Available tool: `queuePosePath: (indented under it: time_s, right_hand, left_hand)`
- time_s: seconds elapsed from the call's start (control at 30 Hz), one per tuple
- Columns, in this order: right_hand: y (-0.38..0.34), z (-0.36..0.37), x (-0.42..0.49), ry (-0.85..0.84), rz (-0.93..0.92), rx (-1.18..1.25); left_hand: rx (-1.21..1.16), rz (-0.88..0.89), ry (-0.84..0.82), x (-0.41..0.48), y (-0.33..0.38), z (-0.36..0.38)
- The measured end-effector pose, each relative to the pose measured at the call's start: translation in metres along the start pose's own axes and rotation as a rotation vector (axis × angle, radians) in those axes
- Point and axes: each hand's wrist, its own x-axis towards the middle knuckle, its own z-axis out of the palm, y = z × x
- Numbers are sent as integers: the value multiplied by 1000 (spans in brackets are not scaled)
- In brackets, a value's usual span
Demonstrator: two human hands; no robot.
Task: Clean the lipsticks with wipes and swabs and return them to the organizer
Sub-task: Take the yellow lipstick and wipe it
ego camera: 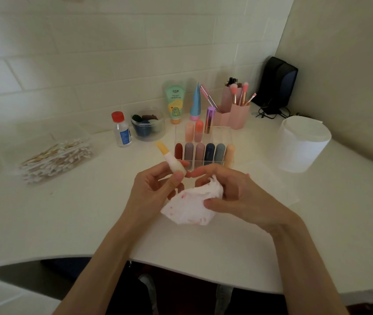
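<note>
Yellow-tipped white lipstick [169,159] tilts up-left beside a crumpled pink-stained wipe [187,208], near the clear organizer [223,135]

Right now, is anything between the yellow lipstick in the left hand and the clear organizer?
Nothing on the table does. The yellow lipstick in the left hand sits just front-left of the organizer; only the right hand, gripping the stained wipe, lies in front of its front row.

The lipstick [169,159] is partly hidden in the left hand [151,187], print on the green tube [175,103] illegibly small
</note>
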Motion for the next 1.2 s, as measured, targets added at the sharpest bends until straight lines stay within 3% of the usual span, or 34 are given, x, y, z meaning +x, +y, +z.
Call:
queuePosePath:
  time_s: [0.2, 0.47, 0.6, 0.67, 0.73, 0.87, 0.97, 1.2]
  right_hand:
    - [-4, 2, 3, 227, 48, 38]
    - [-5, 6, 3, 160, 35, 50]
    - [-4, 8, 4, 143, 44, 82]
    - [-3, 9, 4, 172, 59, 86]
    - [-1, 11, 9, 237, 26, 30]
    - [3, 17, 18, 402, -94, 18]
    - [2, 20, 20, 501, -110, 174]
    - [7, 29, 25, 607, -129, 51]
  left_hand:
    - [6, 3, -33, 0, -4, -1]
    - [93, 16, -87, 0, -5, 1]
    - [4, -82, -177, 4, -9, 1]
    - [64, 0, -154, 4, -7, 1]
    - [96, 52, -126, 4, -9, -1]
    - [32, -3, -46, 6, -14, -3]
    - [-11, 5, -61, 5, -14, -3]
    - [-44, 14, -103, 3, -12, 0]
